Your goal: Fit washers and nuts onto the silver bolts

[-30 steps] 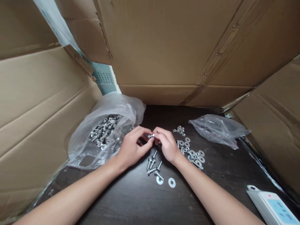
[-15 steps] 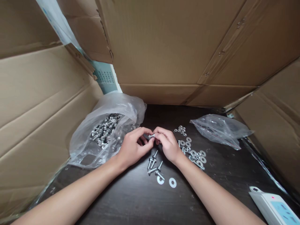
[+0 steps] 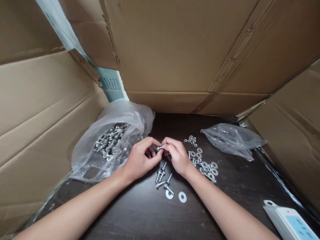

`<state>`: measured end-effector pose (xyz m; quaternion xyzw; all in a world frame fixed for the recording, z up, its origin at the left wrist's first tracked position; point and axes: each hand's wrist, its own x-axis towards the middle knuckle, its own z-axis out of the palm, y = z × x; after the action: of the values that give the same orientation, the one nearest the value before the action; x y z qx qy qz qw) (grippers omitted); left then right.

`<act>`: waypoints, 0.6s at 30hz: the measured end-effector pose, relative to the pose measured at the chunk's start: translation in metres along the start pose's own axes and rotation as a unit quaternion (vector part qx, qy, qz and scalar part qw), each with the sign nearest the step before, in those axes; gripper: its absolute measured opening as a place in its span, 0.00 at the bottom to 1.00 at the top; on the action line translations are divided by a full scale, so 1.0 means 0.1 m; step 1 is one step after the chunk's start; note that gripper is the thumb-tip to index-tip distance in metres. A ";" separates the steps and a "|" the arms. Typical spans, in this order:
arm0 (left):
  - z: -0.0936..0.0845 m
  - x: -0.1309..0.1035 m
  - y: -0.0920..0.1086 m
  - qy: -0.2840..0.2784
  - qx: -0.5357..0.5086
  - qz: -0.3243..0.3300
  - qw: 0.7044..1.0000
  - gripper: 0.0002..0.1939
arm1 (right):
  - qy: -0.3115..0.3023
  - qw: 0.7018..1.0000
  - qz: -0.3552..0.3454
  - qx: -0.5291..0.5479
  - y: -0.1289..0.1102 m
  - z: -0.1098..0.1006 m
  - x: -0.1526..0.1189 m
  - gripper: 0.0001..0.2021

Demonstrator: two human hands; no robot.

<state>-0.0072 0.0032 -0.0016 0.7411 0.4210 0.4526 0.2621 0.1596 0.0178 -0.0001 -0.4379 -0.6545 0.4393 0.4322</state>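
Between the fingertips of both hands is a small silver bolt (image 3: 160, 147), lying roughly level above the dark table. My left hand (image 3: 143, 156) pinches its left end, and my right hand (image 3: 176, 156) has thumb and fingers closed on its right end. Whether a nut or washer is on it is too small to tell. Just below the hands lie several loose bolts (image 3: 161, 174) and two flat washers, one bare washer (image 3: 182, 197) and one partly under a bolt. Right of my right hand are more washers (image 3: 214, 171), with bolts and nuts among them.
An open plastic bag (image 3: 110, 141) full of bolts stands at the left. Small nuts (image 3: 192, 139) sit behind my right hand. A flat clear bag (image 3: 232, 138) lies at the right, a power strip (image 3: 287, 216) at the lower right. Cardboard walls (image 3: 175, 50) surround the dark table (image 3: 140, 213).
The whole view has shifted slightly, so things appear a little further left and lower. Both hands still hold the bolt, with only a small shift of the fingers on it.
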 end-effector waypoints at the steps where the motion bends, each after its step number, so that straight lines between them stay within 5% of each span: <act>1: 0.00 0.00 0.01 0.000 0.002 -0.001 1.000 0.03 | 0.001 1.000 0.001 0.000 0.00 0.00 0.00 0.12; 18: 0.01 0.01 0.03 0.008 -0.004 0.000 1.000 0.04 | -0.012 1.000 -0.014 -0.003 -0.01 0.00 -0.01 0.13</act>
<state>-0.0054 0.0025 0.0007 0.7362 0.4213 0.4602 0.2620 0.1594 0.0168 0.0012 -0.4249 -0.6669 0.4368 0.4290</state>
